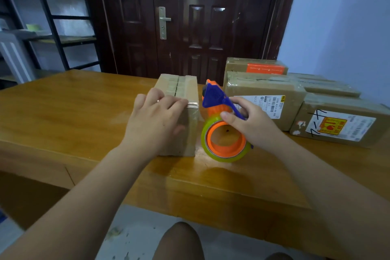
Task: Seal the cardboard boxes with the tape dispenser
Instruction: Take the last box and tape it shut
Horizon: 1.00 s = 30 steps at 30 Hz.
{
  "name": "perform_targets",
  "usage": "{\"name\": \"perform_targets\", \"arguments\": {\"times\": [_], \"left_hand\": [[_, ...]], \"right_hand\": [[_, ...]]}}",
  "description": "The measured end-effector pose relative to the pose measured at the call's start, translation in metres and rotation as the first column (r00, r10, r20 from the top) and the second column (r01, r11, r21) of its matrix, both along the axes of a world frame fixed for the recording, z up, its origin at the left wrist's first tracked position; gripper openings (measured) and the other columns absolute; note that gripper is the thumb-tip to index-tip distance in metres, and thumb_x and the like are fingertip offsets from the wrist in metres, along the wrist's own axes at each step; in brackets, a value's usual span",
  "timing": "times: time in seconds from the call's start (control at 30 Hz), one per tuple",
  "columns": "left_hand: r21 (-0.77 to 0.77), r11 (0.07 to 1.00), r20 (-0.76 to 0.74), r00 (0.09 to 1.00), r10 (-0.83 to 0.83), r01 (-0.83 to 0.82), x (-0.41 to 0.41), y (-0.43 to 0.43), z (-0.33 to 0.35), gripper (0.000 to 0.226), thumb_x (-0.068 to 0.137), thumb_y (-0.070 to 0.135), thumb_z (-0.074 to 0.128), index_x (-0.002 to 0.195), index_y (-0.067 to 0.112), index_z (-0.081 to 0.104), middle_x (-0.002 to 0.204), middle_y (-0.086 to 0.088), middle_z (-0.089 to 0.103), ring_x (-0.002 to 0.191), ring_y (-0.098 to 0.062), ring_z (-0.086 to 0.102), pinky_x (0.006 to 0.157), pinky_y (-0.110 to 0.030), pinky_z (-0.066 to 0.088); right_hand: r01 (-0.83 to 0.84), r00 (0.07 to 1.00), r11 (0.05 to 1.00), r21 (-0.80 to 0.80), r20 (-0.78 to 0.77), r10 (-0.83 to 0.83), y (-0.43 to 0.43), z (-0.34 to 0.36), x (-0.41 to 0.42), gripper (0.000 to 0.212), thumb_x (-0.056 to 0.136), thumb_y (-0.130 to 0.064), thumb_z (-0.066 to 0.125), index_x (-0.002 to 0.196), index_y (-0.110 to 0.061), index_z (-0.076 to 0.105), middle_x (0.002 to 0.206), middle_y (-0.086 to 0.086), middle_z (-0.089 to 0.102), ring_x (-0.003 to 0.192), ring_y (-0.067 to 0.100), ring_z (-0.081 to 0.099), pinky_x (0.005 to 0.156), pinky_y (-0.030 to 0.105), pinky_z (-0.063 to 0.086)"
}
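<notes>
On my far left a black metal shelf rack (52,17) stands against the pale wall, its boards blurred. Below it the wooden table (63,112) begins, an orange-brown glossy top that runs the full width of my view, with light glare on the near edge.

The left hand (154,120) lies on the small cardboard box (179,88) near the table's middle: fingers fairly straight and spread over the near top edge, thumb down the front face, pressing rather than gripping. Clear tape shines along the box's top seam and over that edge.

Just beside the box on its right is the tape dispenser (223,133), an orange core carrying a yellowish clear roll, with a blue cutter head pointing up toward the box's top corner. The roll sits low at the table surface. The right hand (251,124) is clamped on the blue handle, thumb and fingers pinching it.

Behind, a dark brown panelled door (190,17) with a metal lever handle (163,21) fills the middle of the room.

Further right, taped parcels (263,91) are grouped on the table, one with an orange label, one with a yellow-red sticker. A bluish wall (337,17) rises behind them.
</notes>
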<state>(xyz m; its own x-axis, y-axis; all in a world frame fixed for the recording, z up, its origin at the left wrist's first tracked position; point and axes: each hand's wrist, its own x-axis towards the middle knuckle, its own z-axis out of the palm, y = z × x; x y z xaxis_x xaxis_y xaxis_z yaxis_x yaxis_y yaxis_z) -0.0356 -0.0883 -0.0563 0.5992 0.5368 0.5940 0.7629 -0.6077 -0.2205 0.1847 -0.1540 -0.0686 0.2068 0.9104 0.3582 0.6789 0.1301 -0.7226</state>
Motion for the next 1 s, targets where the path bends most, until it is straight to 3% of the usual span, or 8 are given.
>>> {"name": "perform_targets", "arguments": {"times": [0.07, 0.17, 0.37, 0.53, 0.8, 0.87, 0.93, 1.0], "left_hand": [[-0.007, 0.999, 0.068, 0.997, -0.036, 0.037, 0.0, 0.0, -0.001, 0.047, 0.08, 0.033, 0.071, 0.122, 0.014, 0.062, 0.112, -0.008, 0.067, 0.102, -0.034, 0.049, 0.077, -0.043, 0.037], [0.016, 0.997, 0.159, 0.984, -0.081, 0.08, -0.001, 0.004, -0.001, 0.037, 0.08, 0.029, 0.072, 0.112, 0.01, 0.068, 0.098, -0.01, 0.071, 0.093, -0.036, 0.053, 0.072, -0.043, 0.037], [0.035, 0.991, 0.172, 0.976, -0.13, 0.126, -0.001, 0.007, -0.002, 0.031, 0.087, 0.029, 0.063, 0.111, 0.01, 0.069, 0.097, -0.01, 0.072, 0.09, -0.034, 0.054, 0.073, -0.042, 0.037], [0.014, 0.995, 0.085, 0.991, -0.101, 0.1, -0.006, 0.006, -0.002, 0.045, 0.086, 0.036, 0.059, 0.126, 0.015, 0.06, 0.113, -0.007, 0.068, 0.097, -0.031, 0.05, 0.075, -0.041, 0.039], [0.019, 0.991, 0.099, 0.986, -0.133, 0.131, -0.005, 0.007, -0.004, 0.037, 0.089, 0.016, 0.064, 0.125, 0.01, 0.062, 0.111, -0.01, 0.069, 0.092, -0.035, 0.053, 0.07, -0.043, 0.041], [0.039, 0.99, 0.093, 0.986, -0.137, 0.134, -0.006, 0.008, -0.006, 0.039, 0.086, 0.013, 0.068, 0.125, 0.01, 0.062, 0.11, -0.011, 0.069, 0.092, -0.036, 0.053, 0.071, -0.042, 0.037], [0.06, 0.988, 0.081, 0.986, -0.145, 0.141, -0.008, 0.01, -0.005, 0.041, 0.084, 0.011, 0.07, 0.123, 0.009, 0.062, 0.108, -0.012, 0.07, 0.089, -0.037, 0.053, 0.071, -0.043, 0.035], [0.07, 0.988, 0.055, 0.988, -0.144, 0.14, -0.008, 0.01, -0.005, 0.045, 0.08, 0.01, 0.073, 0.124, 0.009, 0.061, 0.108, -0.013, 0.07, 0.089, -0.037, 0.052, 0.072, -0.042, 0.03]], "right_hand": [[-0.007, 0.998, 1.0, 0.004, 0.061, 0.007, -0.004, 0.011, 0.002, 0.046, 0.079, -0.06, 0.057, 0.12, -0.04, 0.047, 0.077, -0.021, 0.062, 0.073, -0.003, 0.06, 0.062, 0.018, 0.046], [-0.013, 0.989, 1.0, 0.01, 0.146, 0.011, -0.006, 0.029, 0.005, 0.064, 0.073, -0.063, 0.059, 0.129, -0.036, 0.047, 0.098, -0.015, 0.061, 0.085, 0.005, 0.061, 0.071, 0.022, 0.05], [-0.015, 0.915, 1.0, 0.024, 0.403, 0.004, -0.002, 0.067, 0.004, 0.082, 0.062, -0.079, 0.044, 0.131, -0.036, 0.048, 0.094, -0.023, 0.055, 0.074, 0.0, 0.058, 0.054, 0.008, 0.036], [0.004, 0.866, 0.999, -0.046, 0.499, 0.019, 0.004, 0.076, 0.011, 0.093, 0.058, -0.081, 0.042, 0.138, -0.034, 0.041, 0.1, -0.024, 0.048, 0.08, -0.003, 0.05, 0.062, 0.013, 0.033], [-0.064, 0.837, 0.994, -0.092, 0.537, 0.104, -0.006, 0.053, 0.027, 0.091, 0.067, -0.072, 0.048, 0.145, -0.03, 0.035, 0.134, -0.017, 0.046, 0.11, -0.002, 0.039, 0.08, 0.012, 0.028], [-0.063, 0.846, 0.995, -0.078, 0.525, 0.095, -0.006, 0.053, 0.028, 0.087, 0.069, -0.071, 0.05, 0.145, -0.031, 0.036, 0.125, -0.026, 0.046, 0.101, -0.01, 0.043, 0.076, 0.005, 0.028], [-0.067, 0.924, 0.996, -0.063, 0.372, 0.086, -0.008, 0.053, 0.032, 0.077, 0.074, -0.066, 0.054, 0.141, -0.031, 0.04, 0.099, -0.042, 0.052, 0.085, -0.019, 0.051, 0.063, -0.001, 0.036], [-0.044, 0.949, 0.998, -0.048, 0.31, 0.057, -0.013, 0.053, 0.035, 0.071, 0.076, -0.062, 0.055, 0.138, -0.032, 0.043, 0.082, -0.045, 0.052, 0.077, -0.026, 0.049, 0.06, -0.004, 0.035]]}}
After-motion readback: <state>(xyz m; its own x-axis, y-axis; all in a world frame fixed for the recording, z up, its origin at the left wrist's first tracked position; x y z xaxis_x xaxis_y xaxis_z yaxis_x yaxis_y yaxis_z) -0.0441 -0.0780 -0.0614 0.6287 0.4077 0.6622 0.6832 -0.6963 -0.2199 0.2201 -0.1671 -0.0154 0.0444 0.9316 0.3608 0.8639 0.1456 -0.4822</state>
